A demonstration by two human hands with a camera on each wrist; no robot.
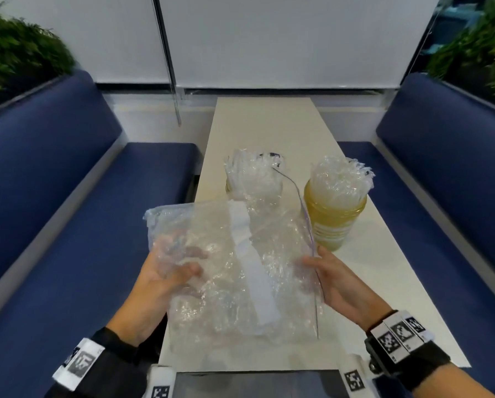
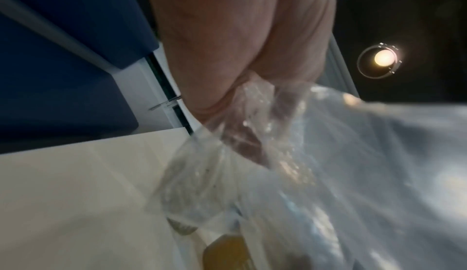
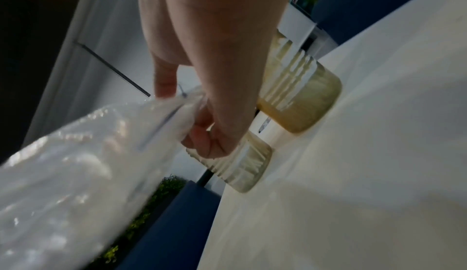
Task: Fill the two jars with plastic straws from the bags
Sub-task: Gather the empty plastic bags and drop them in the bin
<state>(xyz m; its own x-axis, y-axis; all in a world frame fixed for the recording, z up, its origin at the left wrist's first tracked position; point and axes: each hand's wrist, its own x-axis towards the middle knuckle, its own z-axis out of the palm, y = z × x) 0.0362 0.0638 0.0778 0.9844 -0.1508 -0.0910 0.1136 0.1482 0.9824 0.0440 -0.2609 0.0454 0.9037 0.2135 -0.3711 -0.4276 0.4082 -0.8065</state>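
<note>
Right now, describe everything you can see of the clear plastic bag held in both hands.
The clear plastic bag is a large, crinkled, glossy transparent pouch with a white strip running along its face and a thin dark zip line along its right edge. It looks nearly flat; whether straws remain inside cannot be told. It is held above the near end of the table, in front of the two jars. The left hand grips its left side with fingers showing through the film, and the right hand pinches its right edge.
</note>
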